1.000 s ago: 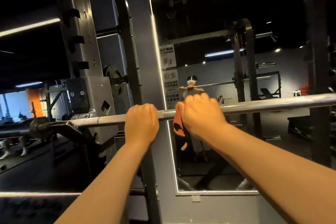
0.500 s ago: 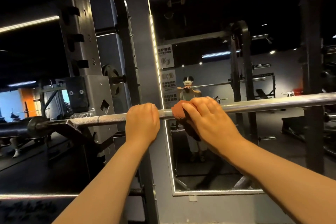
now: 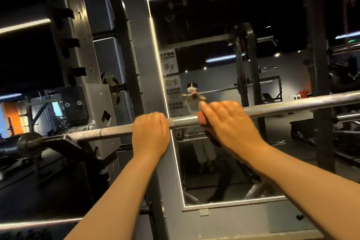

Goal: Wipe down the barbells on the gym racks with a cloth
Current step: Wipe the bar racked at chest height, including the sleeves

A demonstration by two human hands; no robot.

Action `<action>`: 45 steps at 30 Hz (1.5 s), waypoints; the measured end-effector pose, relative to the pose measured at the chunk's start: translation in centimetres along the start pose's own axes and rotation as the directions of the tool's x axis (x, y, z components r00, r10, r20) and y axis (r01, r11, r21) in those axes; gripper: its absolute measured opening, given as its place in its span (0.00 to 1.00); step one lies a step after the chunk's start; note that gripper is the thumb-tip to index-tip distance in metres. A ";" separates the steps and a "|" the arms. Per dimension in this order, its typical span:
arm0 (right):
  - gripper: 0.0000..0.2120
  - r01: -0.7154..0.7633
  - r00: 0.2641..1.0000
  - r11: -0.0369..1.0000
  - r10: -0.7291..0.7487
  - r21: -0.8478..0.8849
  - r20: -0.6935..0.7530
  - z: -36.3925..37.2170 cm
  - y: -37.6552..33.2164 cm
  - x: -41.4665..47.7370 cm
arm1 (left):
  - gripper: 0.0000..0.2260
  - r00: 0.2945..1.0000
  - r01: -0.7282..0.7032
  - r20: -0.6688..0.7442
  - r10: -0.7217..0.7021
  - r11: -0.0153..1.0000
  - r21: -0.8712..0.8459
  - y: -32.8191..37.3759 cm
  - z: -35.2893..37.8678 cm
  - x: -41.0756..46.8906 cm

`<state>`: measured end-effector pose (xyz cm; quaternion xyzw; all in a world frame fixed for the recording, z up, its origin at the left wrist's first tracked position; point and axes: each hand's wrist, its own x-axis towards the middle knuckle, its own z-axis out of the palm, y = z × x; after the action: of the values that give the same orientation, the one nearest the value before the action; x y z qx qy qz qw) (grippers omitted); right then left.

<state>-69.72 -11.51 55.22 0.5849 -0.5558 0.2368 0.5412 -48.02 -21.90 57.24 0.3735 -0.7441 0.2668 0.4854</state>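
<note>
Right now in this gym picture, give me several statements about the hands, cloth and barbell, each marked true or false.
1. The left hand grips the bare silver steel barbell. True.
2. The right hand holds nothing. False: it holds a crumpled orange cloth on the bar.
3. The barbell lies on the floor. False: its left end rests on the grey metal rack.
4. A light-edged wall mirror stands behind the barbell. True.
</note>
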 end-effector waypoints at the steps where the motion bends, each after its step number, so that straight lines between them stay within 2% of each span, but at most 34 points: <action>1: 0.38 -0.058 0.998 0.998 0.058 0.000 -0.006 0.1 0.2 -0.3 | 0.09 1.000 0.011 0.001 -0.011 1.000 0.008 0.1 0.1 0.1; 4: 0.29 -0.158 0.987 0.986 0.159 0.059 -0.021 0.4 -1.6 0.5 | 0.11 0.999 0.052 0.013 -0.052 0.998 0.032 0.4 0.2 0.2; 6: 0.29 -0.169 0.985 0.978 0.170 0.119 -0.002 0.3 -4.2 1.9 | 0.13 0.997 0.072 -0.006 -0.073 0.997 -0.018 0.6 0.1 0.1; 8: 0.29 -0.134 0.991 0.982 0.132 0.135 0.027 0.9 -7.0 3.0 | 0.16 0.995 0.097 -0.028 -0.099 0.993 -0.065 0.9 -0.3 -0.1; 11: 0.27 -0.091 0.996 0.987 0.089 0.129 0.026 1.4 -8.7 3.8 | 0.18 0.997 0.071 0.011 -0.071 0.997 -0.018 0.8 -0.7 -0.3; 13: 0.27 -0.011 0.999 0.989 0.006 0.149 0.033 0.9 -7.4 3.5 | 0.19 0.998 0.030 0.049 -0.030 1.000 -0.003 0.3 -0.8 -0.4; 16: 0.34 0.066 0.994 0.987 -0.077 0.145 0.071 -0.4 -3.8 1.9 | 0.16 0.999 0.025 0.040 -0.023 0.999 -0.045 -0.3 -0.4 -0.5; 18: 0.37 0.026 0.995 0.992 -0.037 0.125 0.092 -0.9 -1.0 0.5 | 0.12 0.999 0.051 0.012 -0.050 0.995 -0.090 -0.2 -0.2 -0.3; 21: 0.33 -0.055 0.981 0.997 0.043 0.057 0.190 -1.9 1.2 -0.9 | 0.11 0.995 0.096 -0.025 -0.101 0.987 -0.132 0.6 0.0 -0.4; 26: 0.29 -0.210 0.913 0.975 0.172 0.066 0.369 -2.5 -3.6 1.9 | 0.10 0.997 0.069 -0.024 -0.072 0.994 -0.089 2.6 0.1 -0.6; 29: 0.27 -0.135 0.922 0.984 0.083 0.113 0.379 -2.5 -3.9 3.0 | 0.09 0.998 0.053 -0.023 -0.055 0.996 -0.066 3.2 0.0 -0.2; 33: 0.27 -0.029 0.915 0.980 -0.052 0.194 0.401 -3.8 1.0 1.7 | 0.08 0.999 -0.054 -0.008 0.053 0.997 -0.060 2.3 0.0 -0.1; 35: 0.28 -0.067 0.930 0.975 -0.017 0.213 0.368 -3.8 3.7 0.1 | 0.09 0.997 -0.071 0.015 0.073 0.992 -0.100 1.8 0.0 -0.1; 38: 0.24 -0.161 0.962 0.976 0.123 0.143 0.244 -3.1 6.6 -2.3 | 0.09 0.996 -0.081 0.024 0.084 0.991 -0.106 1.7 0.0 -0.2; 41: 0.25 -0.298 0.939 0.948 0.270 0.114 0.211 -3.3 4.8 -2.0 | 0.09 1.000 0.016 0.014 -0.015 0.999 -0.039 3.0 0.2 0.1; 43: 0.27 -0.317 0.930 0.937 0.277 0.147 0.241 -3.3 2.3 -1.0 | 0.10 0.994 0.098 0.039 -0.098 0.995 -0.001 4.3 0.2 0.5; 45: 0.26 -0.247 0.926 0.956 0.185 0.159 0.328 -3.5 0.4 -0.1 | 0.11 0.991 0.112 0.072 -0.111 0.994 -0.008 4.9 0.3 0.6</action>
<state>-69.00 -8.22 56.36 0.6006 -0.6686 0.2544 0.3571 -52.30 -19.45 57.55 0.4208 -0.7406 0.2210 0.4749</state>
